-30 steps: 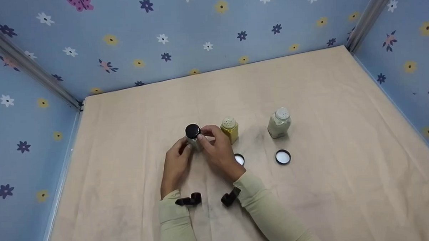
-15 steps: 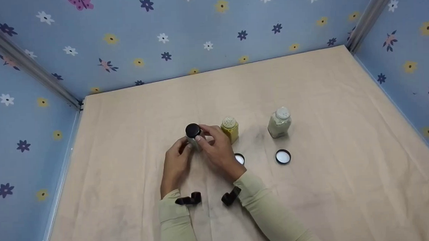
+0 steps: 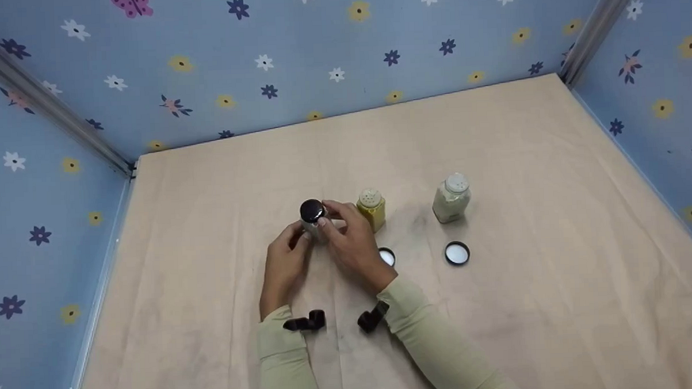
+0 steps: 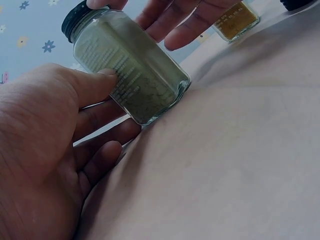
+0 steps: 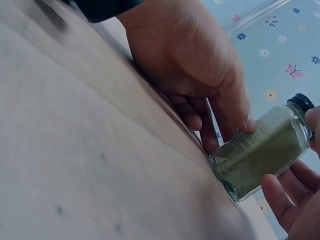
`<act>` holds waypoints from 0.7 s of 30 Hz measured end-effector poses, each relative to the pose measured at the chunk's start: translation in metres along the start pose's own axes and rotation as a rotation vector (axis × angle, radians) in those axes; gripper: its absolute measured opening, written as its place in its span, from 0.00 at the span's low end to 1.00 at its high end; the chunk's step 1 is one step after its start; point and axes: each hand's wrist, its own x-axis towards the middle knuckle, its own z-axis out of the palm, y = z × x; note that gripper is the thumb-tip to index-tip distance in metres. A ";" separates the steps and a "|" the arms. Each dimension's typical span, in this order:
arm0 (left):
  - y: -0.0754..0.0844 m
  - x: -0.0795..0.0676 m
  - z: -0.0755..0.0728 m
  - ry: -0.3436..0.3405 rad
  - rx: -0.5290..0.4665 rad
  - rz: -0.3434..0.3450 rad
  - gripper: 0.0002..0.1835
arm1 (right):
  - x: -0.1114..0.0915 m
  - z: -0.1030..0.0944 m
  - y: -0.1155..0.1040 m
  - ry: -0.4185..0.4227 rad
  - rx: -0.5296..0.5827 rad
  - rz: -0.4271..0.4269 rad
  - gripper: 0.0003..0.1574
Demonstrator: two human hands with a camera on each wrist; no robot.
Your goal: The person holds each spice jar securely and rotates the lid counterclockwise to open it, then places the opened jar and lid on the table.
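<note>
A small glass spice jar [image 4: 132,75] with green-grey contents stands on the cloth, its black screw cap [image 3: 312,210] on top. My left hand [image 3: 284,263] grips the jar's body low down, thumb [image 4: 97,85] on the printed side and fingers round behind. With thumb and forefinger my right hand [image 3: 353,246] pinches the cap's edge; its other fingers [image 4: 172,22] spread beside the glass. Just right of that hand stands a jar of yellow spice [image 3: 374,217] with a bare, holed sprinkler top.
Farther right stands a pale green spice jar [image 3: 451,203], also with a bare sprinkler top. A black cap [image 3: 457,253] lies white lining up in front of it. Another upturned cap [image 3: 388,257] is partly hidden by the right hand. Flowered blue panels [image 3: 317,40] enclose the cloth-covered table [image 3: 209,222].
The right thumb shifts slightly at the cap's edge and back. Both hands and the jar otherwise keep their place.
</note>
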 end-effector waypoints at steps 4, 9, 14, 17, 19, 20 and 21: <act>0.000 0.001 0.000 0.006 -0.004 0.010 0.18 | 0.000 0.000 -0.001 0.022 0.028 0.014 0.20; -0.002 0.001 0.000 0.016 -0.014 0.021 0.17 | 0.001 -0.001 0.000 0.043 0.045 0.010 0.16; -0.003 0.002 0.000 0.022 -0.019 0.022 0.16 | -0.001 -0.005 -0.022 0.043 0.051 -0.002 0.12; -0.002 0.001 0.000 0.026 -0.015 0.015 0.16 | -0.003 -0.008 -0.038 0.038 0.055 0.006 0.12; -0.001 0.001 0.001 0.029 -0.016 0.012 0.16 | -0.003 -0.008 -0.039 0.035 0.063 0.007 0.14; -0.001 0.001 0.001 0.031 -0.016 0.014 0.16 | -0.003 -0.008 -0.039 0.034 0.068 0.005 0.15; -0.001 0.001 0.001 0.032 -0.019 0.015 0.16 | -0.003 -0.008 -0.039 0.033 0.074 0.000 0.16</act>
